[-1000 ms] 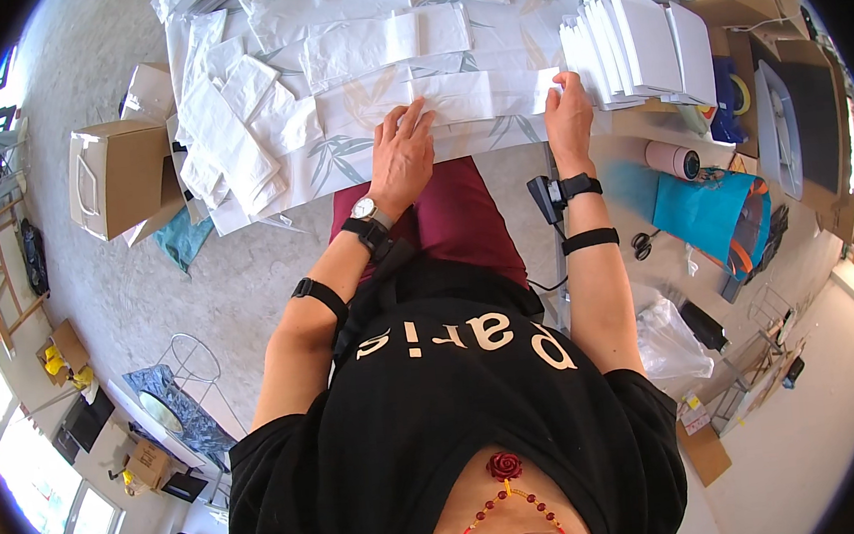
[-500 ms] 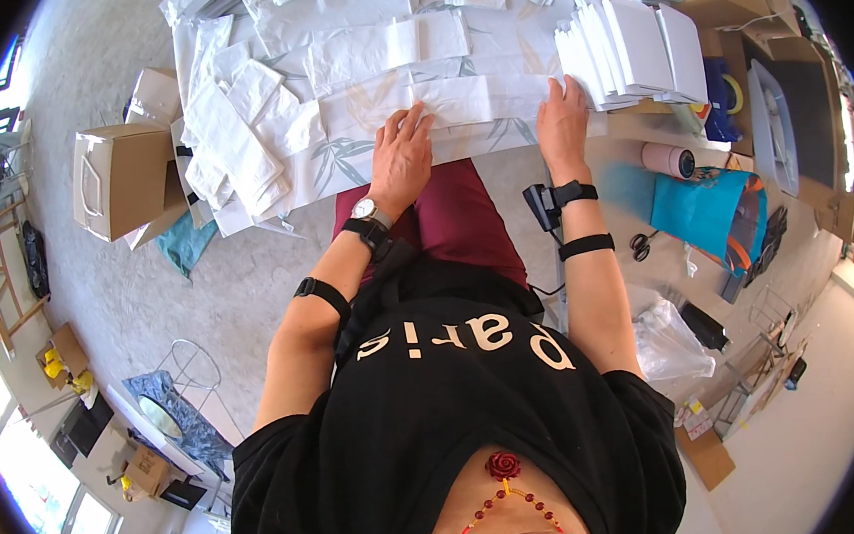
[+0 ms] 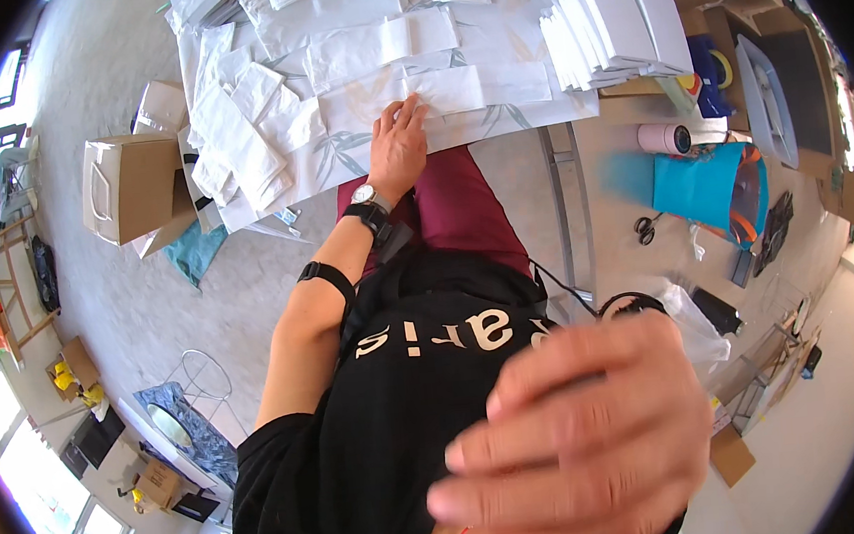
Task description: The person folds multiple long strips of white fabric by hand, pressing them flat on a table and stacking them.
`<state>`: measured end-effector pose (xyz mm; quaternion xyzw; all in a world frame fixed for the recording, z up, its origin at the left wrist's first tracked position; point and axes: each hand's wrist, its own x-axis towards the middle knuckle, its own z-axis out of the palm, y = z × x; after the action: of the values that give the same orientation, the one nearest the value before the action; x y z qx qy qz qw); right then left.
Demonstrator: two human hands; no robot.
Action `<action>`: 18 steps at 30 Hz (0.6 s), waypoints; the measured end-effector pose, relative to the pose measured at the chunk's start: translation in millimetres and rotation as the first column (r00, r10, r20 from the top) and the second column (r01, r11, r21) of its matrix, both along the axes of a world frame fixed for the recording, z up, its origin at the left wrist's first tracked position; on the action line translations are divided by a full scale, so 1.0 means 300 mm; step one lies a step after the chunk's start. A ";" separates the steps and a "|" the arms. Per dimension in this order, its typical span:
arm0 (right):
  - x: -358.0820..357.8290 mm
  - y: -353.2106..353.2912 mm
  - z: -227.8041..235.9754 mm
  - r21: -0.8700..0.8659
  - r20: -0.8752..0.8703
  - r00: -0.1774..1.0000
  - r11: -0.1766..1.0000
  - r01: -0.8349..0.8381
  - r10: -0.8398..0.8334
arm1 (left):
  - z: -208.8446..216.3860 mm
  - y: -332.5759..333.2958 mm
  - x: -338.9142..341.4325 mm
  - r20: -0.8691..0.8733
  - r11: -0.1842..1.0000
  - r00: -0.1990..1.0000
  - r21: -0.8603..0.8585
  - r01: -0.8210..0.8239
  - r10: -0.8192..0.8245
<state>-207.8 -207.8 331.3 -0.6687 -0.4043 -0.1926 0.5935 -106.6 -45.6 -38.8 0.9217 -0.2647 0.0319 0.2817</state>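
My left hand (image 3: 400, 151) rests at the near edge of the table, fingers apart and fingertips on a flat white plastic bag (image 3: 451, 89). A thin translucent strip (image 3: 518, 83) extends from that bag to the right. My right hand (image 3: 590, 430) is raised close to the camera over my chest, slightly blurred. Its fingers are loosely bent and apart, with nothing seen between them; the palm side is hidden. More flat white bags (image 3: 355, 57) lie in rows farther back, and a loose pile of bags (image 3: 241, 131) is to the left.
Upright white flat packs (image 3: 619, 26) stand at the table's right on a leaf-patterned cover (image 3: 506, 118). A cardboard box (image 3: 130, 190) is left of the table. On the right are a pink bottle (image 3: 663, 138), a turquoise bag (image 3: 702, 190) and black scissors (image 3: 647, 229).
My right hand has left the right end of the strip and come up toward the camera. My left hand has stayed at the bag. The view has shifted slightly.
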 end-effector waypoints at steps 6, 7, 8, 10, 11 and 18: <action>-0.119 0.167 -0.012 0.291 0.205 0.889 0.893 0.344 -0.409 | 0.001 -0.017 -0.003 0.016 1.000 1.000 0.013 0.010 -0.011; -0.124 0.146 0.005 0.272 0.213 0.906 0.913 0.304 -0.365 | 0.005 -0.020 -0.006 0.016 1.000 1.000 0.015 0.010 -0.011; -0.139 0.110 0.041 0.184 0.153 0.944 0.947 0.265 -0.294 | 0.004 -0.021 -0.008 0.014 1.000 1.000 0.011 0.012 -0.012; -0.188 0.019 0.137 -0.054 -0.071 0.985 0.986 0.155 -0.159 | -0.003 -0.012 -0.014 0.008 1.000 1.000 0.004 0.008 -0.008; -0.206 -0.001 0.138 -0.076 -0.101 0.990 0.993 0.088 -0.095 | -0.010 -0.002 -0.010 0.016 1.000 1.000 0.022 0.011 -0.011; -0.221 0.171 0.005 0.405 0.188 0.965 0.909 0.096 -0.185 | -0.015 -0.010 -0.013 0.008 0.997 0.999 0.052 0.050 -0.051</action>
<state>-274.1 -156.5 332.8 -0.5379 -0.3717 -0.3855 0.6510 -110.4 -48.6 -43.3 0.9215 -0.2899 0.0221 0.2574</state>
